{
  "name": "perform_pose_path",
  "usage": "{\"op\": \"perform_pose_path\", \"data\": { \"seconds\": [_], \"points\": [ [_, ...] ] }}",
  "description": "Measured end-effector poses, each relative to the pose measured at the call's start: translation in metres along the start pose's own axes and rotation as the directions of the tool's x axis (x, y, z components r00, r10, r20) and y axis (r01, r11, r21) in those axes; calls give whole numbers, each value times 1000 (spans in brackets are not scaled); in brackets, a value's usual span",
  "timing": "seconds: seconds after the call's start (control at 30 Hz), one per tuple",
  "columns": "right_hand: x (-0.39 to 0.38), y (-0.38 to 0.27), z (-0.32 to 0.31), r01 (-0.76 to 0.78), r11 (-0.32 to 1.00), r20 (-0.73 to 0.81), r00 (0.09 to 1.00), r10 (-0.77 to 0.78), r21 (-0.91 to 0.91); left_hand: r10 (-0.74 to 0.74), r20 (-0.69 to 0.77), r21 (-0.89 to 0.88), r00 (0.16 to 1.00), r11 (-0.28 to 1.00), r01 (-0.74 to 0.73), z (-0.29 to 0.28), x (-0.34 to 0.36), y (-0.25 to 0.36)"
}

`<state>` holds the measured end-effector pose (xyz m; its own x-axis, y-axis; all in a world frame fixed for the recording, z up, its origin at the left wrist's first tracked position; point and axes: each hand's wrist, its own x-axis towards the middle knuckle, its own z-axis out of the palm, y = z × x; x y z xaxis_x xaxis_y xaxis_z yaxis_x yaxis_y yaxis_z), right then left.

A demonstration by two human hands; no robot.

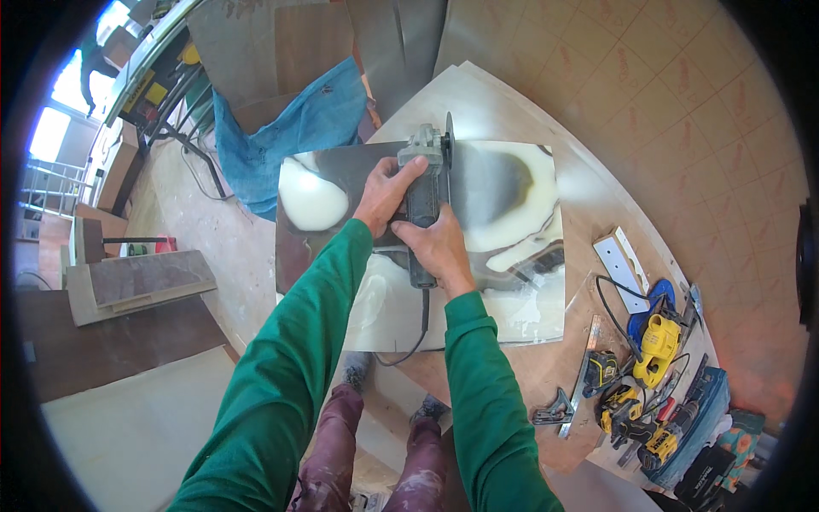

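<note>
A broad wooden board [589,205] serves as the work surface, running from the far middle of the scene down to the near right. On it lies a large shiny metal sheet [512,282], mirror-like and catching pale reflections, which covers the board's middle and overhangs its left edge.

Beyond the sheet's far left corner a blue cloth [290,136] is bunched over stacked panels. On the floor to the left rest flat wooden boards [145,282].

The angle grinder [425,200] sits over the far middle of the sheet, its dark body running near to far, its grey head and black disc at the sheet's far edge. Its cord [420,333] trails toward the person and off the sheet's near edge.

The left hand [384,194] is wrapped closed around the far part of the grinder from the left, just behind the grey head, fingers curled fully round the body. The right hand [442,247] clasps the rear of the body from the right, fingers folded tightly about it, with no gap showing. Both arms wear green sleeves.

At the near right of the board lies a cluster of yellow power tools [653,341], with a white bracket [620,269] just beyond them, a metal straightedge [582,371] to their left and a small square [554,411] at its near end.
</note>
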<state>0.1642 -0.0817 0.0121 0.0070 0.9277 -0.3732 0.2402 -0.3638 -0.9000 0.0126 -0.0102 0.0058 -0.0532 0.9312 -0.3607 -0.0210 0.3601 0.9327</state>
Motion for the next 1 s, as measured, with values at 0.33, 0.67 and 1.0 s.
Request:
{"op": "perform_pose_path", "data": {
  "seconds": [0.33, 0.67, 1.0],
  "points": [
    [1, 3, 0, -3, 1000, -4, 1000, 3, 8, -5, 8, 1, 1000, 1000, 5, 2, 0, 1],
    [5, 10, -1, -9, 998, -6, 1000, 9, 60, -27, -5, 38, 1000, 999, 27, 7, -2, 5],
    [-5, -7, -13, -100, 975, 61, 994, 89, 197, 6, -75, 177, 997, 984, 7, 15, 3, -1]
  ]
}}
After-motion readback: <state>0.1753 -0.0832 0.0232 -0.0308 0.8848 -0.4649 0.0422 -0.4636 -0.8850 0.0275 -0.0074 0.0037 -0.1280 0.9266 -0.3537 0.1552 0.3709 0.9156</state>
